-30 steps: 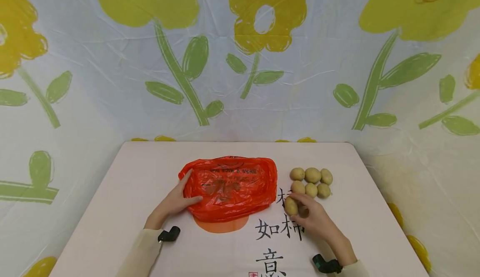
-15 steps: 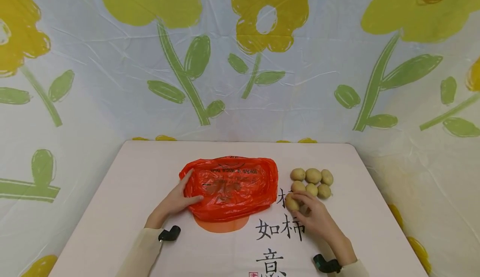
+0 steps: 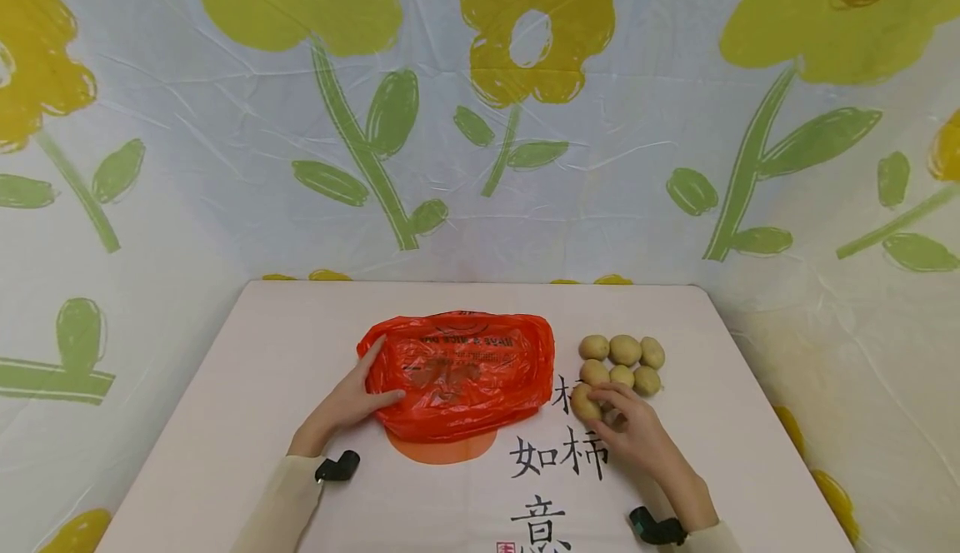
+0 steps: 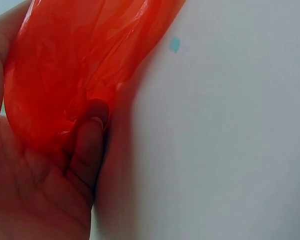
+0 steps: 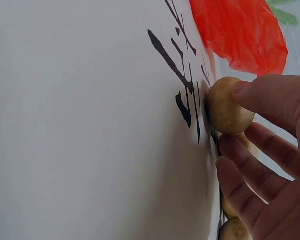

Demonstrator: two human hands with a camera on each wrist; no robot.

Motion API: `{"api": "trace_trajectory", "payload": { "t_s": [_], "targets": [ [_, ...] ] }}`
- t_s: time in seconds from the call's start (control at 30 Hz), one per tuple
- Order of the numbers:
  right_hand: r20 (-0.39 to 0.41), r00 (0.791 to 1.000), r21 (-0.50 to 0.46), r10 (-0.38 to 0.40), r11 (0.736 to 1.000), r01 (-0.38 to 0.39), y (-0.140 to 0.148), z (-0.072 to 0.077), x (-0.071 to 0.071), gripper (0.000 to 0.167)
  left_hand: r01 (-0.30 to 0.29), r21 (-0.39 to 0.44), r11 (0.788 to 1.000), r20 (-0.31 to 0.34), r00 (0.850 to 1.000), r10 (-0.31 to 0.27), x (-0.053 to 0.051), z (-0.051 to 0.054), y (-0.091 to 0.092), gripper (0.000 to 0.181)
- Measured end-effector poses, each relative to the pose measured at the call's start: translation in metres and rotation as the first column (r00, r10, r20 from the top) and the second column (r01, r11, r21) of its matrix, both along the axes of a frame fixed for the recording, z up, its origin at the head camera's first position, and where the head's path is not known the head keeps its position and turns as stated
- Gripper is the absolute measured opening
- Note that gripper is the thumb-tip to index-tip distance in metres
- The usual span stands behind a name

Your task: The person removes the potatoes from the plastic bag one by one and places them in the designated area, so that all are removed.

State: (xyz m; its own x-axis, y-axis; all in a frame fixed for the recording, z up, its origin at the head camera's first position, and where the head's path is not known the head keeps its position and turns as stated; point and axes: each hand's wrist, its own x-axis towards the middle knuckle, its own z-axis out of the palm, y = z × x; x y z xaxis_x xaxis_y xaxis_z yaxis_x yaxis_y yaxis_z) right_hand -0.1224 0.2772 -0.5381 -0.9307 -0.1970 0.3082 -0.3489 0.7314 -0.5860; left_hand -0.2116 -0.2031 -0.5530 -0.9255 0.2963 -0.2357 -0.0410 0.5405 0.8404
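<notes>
A red plastic bag [image 3: 480, 378] with printed lettering lies puffed out over a shape with a rectangular outline in the middle of the table. My left hand [image 3: 351, 397] grips its left end, with thumb and forefinger spread over the top; in the left wrist view, fingers [image 4: 88, 150] curl against the red plastic. To the right of the bag, my right hand [image 3: 637, 430] holds a potato [image 3: 585, 403] between thumb and fingers, low over the table at the near end of a potato group [image 3: 622, 378]. In the right wrist view the held potato [image 5: 229, 107] seems to touch the tabletop.
Several potatoes sit close together in two rows at the right. The pale table cover [image 3: 285, 345] carries black brush characters [image 3: 540, 524] and an orange shape [image 3: 444, 451] partly under the bag. A flower-printed cloth [image 3: 577, 203] hangs behind and along the sides.
The held potato has shifted slightly away from me, toward the other potatoes, and my right fingers have moved with it. My left hand and the bag stay as they were.
</notes>
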Motion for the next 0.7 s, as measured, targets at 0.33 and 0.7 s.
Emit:
{"api": "trace_trajectory", "payload": {
  "t_s": [0.33, 0.7],
  "targets": [
    [-0.013, 1.000, -0.011, -0.023, 1.000, 0.023, 0.006, 0.004, 0.006, 0.047, 0.067, 0.078, 0.995, -0.035, 0.997, -0.064, -0.001, 0.002, 0.001, 0.104],
    [-0.071, 0.997, -0.030, -0.027, 0.999, 0.025, 0.014, 0.014, -0.007, 0.058, 0.087, 0.189, 0.978, -0.076, 0.994, -0.074, 0.003, 0.007, -0.029, 0.121]
  ]
}}
